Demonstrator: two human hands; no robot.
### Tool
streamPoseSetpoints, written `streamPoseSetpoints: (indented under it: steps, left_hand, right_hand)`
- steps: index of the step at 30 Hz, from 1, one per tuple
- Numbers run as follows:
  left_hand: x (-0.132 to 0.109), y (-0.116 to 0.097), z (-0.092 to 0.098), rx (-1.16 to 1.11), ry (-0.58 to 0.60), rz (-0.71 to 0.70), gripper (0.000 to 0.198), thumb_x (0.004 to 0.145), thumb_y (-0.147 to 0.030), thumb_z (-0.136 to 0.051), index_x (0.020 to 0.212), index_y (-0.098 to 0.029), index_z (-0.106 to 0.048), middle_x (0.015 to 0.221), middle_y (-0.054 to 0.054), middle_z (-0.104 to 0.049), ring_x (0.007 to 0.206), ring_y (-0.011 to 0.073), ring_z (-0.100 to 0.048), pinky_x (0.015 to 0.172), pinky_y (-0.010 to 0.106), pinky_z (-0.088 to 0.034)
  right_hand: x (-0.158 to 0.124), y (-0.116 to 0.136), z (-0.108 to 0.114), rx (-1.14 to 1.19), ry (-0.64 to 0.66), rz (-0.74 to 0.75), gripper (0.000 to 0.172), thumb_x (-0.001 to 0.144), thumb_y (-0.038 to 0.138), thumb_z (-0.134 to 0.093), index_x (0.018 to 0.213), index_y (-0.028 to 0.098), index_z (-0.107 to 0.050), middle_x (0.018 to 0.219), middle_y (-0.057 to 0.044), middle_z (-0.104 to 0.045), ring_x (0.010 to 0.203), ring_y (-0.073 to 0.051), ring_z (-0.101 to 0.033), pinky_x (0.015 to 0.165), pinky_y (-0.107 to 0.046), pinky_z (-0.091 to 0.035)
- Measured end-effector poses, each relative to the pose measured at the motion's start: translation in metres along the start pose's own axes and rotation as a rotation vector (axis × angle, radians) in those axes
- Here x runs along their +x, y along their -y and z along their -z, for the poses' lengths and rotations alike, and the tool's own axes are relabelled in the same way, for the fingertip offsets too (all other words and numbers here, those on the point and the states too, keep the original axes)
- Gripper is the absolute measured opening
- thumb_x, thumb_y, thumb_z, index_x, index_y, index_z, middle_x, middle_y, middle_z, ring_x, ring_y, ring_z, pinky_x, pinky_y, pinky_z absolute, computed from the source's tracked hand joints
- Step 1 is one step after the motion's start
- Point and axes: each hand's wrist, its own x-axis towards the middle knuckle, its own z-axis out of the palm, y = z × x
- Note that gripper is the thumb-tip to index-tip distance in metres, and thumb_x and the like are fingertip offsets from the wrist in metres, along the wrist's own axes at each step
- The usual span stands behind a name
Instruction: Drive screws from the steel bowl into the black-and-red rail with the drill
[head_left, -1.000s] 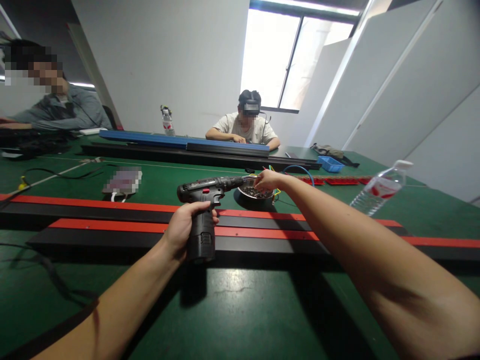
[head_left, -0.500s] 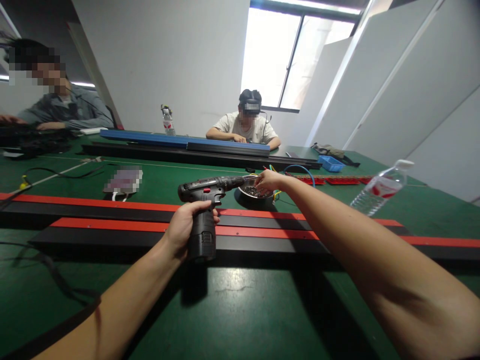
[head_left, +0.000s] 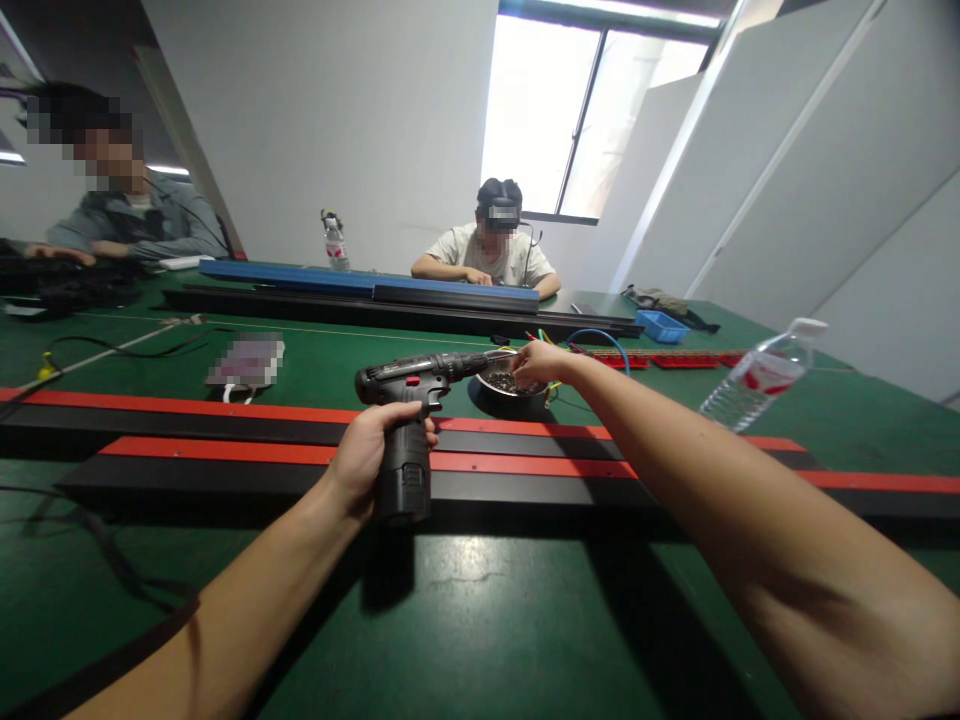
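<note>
My left hand (head_left: 371, 450) is wrapped round the grip of a black cordless drill (head_left: 405, 430), whose bit points right, towards a metal bowl. Small dark screws lie in that bowl (head_left: 546, 397). At its right rim my right hand (head_left: 536, 365) reaches in with fingers pressed together; what they hold, if anything, is hidden. Below the drill and my right forearm run long black bars with red top strips (head_left: 285, 452), side by side across the green table (head_left: 480, 620).
A clear water bottle (head_left: 765, 375) stands tilted-looking right of my forearm. Blue and black profiles (head_left: 337, 282) lie across the far side. A blue basket (head_left: 661, 326) and coloured wires are beyond the bowl. Two people sit opposite and at left; cables lie at left.
My hands and the drill have hardly moved. The person at left has shifted slightly, with the head and arms a little farther right.
</note>
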Motion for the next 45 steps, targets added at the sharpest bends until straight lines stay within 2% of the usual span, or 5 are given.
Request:
streamPoseSetpoints:
  steps: [12,26,30,37,45]
  left_hand:
    - [0.001,-0.001,0.0,0.008,0.009,0.008,0.02,0.094,-0.014,-0.059,0.077,-0.013,-0.069,0.069,0.008,-0.072,0.053,0.0144,-0.066,0.051,0.024,-0.056]
    - [0.002,0.0,-0.001,0.017,-0.011,0.009,0.016,0.094,-0.015,-0.06,0.082,-0.012,-0.07,0.069,0.008,-0.072,0.05,0.0146,-0.067,0.049,0.022,-0.056]
    - [0.005,0.001,0.002,0.005,0.001,0.009,0.016,0.093,-0.014,-0.059,0.083,-0.009,-0.07,0.071,0.009,-0.072,0.054,0.0143,-0.069,0.05,0.021,-0.057]
    - [0.001,0.002,0.003,0.074,0.013,0.043,0.013,0.091,-0.015,-0.063,0.085,-0.006,-0.071,0.07,0.01,-0.073,0.052,0.0143,-0.068,0.05,0.023,-0.06]
    - [-0.008,0.006,-0.002,0.18,0.085,-0.057,0.028,0.074,-0.013,-0.08,0.097,-0.012,-0.065,0.077,0.008,-0.078,0.06,0.0168,-0.073,0.055,0.024,-0.063]
  right_hand:
    - [0.004,-0.005,-0.002,0.06,0.017,0.003,0.007,0.086,0.016,-0.081,0.092,0.014,-0.079,0.078,-0.006,-0.076,0.066,-0.014,-0.07,0.059,-0.019,-0.055]
    - [-0.017,-0.008,0.003,0.175,-0.072,0.154,0.009,0.079,0.019,-0.085,0.077,0.016,-0.077,0.063,-0.003,-0.068,0.056,-0.013,-0.059,0.052,-0.024,-0.046]
    - [-0.054,-0.021,-0.004,0.488,-0.121,0.289,0.012,0.076,0.022,-0.088,0.081,0.016,-0.079,0.074,-0.006,-0.074,0.067,-0.016,-0.065,0.061,-0.027,-0.052]
    - [-0.129,-0.045,-0.036,0.991,-0.294,0.171,0.036,0.065,0.037,-0.099,0.088,0.018,-0.079,0.085,-0.005,-0.076,0.076,-0.015,-0.068,0.067,-0.025,-0.055]
    - [-0.144,-0.071,-0.051,1.361,-0.43,0.126,0.043,0.055,0.034,-0.105,0.084,0.019,-0.077,0.078,-0.002,-0.075,0.071,-0.011,-0.069,0.066,-0.019,-0.059]
